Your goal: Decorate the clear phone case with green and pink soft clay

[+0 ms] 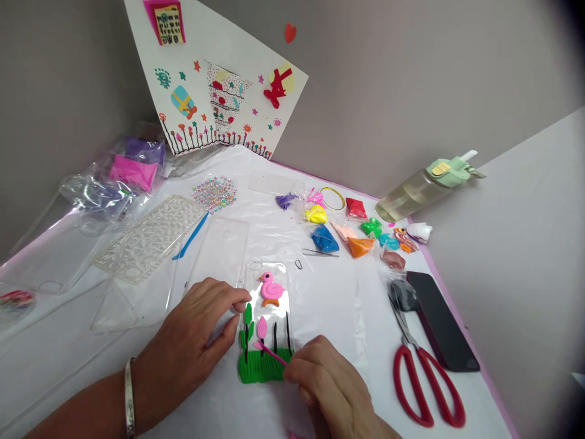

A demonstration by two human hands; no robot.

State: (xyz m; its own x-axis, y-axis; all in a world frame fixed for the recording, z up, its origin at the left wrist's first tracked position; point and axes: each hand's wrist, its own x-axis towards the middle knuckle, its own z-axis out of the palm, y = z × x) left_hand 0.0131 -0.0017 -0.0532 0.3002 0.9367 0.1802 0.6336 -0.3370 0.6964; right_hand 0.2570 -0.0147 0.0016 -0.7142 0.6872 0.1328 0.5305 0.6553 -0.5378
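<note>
A clear phone case (280,317) lies flat in front of me. On it are a pink clay duck (271,289), green clay grass (262,367), green leaves, dark stems and a pink clay bud (262,327). My left hand (201,326) holds the case at its left edge, index finger and thumb against it. My right hand (331,381) is closed on a thin pink modelling tool (274,353). The tool's tip touches a small pink clay piece below the bud; its rear end is hidden in my fingers.
Bagged clay such as the blue packet (325,238) lies at the back right, by tweezers (320,252) and a bottle (425,186). Red-handled scissors (414,360) and a phone (442,320) are right. Beads (214,194), a blue tool (191,236) and clear cases (219,250) are left.
</note>
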